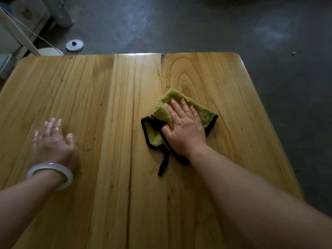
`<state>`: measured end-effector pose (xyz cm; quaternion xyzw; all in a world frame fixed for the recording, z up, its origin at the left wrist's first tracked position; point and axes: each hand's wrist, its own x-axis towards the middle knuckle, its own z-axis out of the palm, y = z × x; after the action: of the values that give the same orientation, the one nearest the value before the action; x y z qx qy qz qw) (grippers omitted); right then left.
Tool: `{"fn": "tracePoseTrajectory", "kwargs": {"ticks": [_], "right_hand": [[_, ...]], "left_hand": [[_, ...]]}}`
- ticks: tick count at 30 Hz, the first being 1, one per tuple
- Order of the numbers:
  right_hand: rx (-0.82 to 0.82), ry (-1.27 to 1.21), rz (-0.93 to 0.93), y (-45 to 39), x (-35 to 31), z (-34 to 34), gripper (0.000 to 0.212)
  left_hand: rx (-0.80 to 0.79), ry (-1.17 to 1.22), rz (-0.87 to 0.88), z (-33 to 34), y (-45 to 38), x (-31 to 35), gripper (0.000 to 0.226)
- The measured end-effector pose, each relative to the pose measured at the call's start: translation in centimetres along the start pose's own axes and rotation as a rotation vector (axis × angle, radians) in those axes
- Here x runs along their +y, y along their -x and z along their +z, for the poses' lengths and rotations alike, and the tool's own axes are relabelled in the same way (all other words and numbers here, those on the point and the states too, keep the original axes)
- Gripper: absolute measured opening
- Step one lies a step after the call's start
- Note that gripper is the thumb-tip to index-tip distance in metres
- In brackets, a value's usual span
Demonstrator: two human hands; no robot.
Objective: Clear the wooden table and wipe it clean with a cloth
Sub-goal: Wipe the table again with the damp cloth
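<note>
Green cloth (162,112) under right hand (185,128); pot lid (74,45) on floor.

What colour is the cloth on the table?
The cloth is olive green with black edging, shown in the head view, under the right hand.

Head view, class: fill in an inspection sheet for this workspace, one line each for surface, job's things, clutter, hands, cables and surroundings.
Surface: wooden table, planked, glossy at its far edge.
Job's things: green cloth with black trim, crumpled, lying right of centre on the table.
Clutter: nothing seen on the table.
Hands: right hand pressed flat on the cloth, fingers straight; left hand flat on bare wood, blurred, pale bangle at the wrist.
Cables: thin white cord running across the floor, far left.
Surroundings: dark floor; round lid with a black knob on it; pale furniture far left.
</note>
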<state>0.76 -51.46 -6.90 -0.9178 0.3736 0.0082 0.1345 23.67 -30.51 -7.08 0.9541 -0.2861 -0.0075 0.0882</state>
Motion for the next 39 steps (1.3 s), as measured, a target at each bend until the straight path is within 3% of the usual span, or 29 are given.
{"fn": "tracePoseTrajectory", "kwargs": {"ticks": [5,10,19,30,34,39], "right_hand": [[0.014,0.014,0.065,-1.5,2.3,-0.8,0.067],[0.049,-0.047,0.137,0.9,4.8,-1.2,0.069],[0.068,-0.123,0.185,2.6,3.6,-1.4,0.082],[0.006,-0.046,-0.012,-11.5,2.4,-2.0,0.065],[0.001,-0.018,0.058,-13.7,4.1,-2.7,0.066],[0.035,0.003,0.286,-13.4,9.1,-3.9,0.068]], "left_hand": [[-0.061,0.158,0.213,1.2,0.7,11.0,0.057],[-0.218,0.071,0.229,3.2,1.6,18.6,0.062],[-0.188,-0.013,0.223,3.9,2.0,18.9,0.063],[-0.141,-0.006,0.228,4.2,2.2,18.7,0.064],[-0.132,-0.01,0.235,4.3,2.2,18.7,0.067],[-0.139,0.001,0.221,4.3,2.4,18.6,0.068]]}}
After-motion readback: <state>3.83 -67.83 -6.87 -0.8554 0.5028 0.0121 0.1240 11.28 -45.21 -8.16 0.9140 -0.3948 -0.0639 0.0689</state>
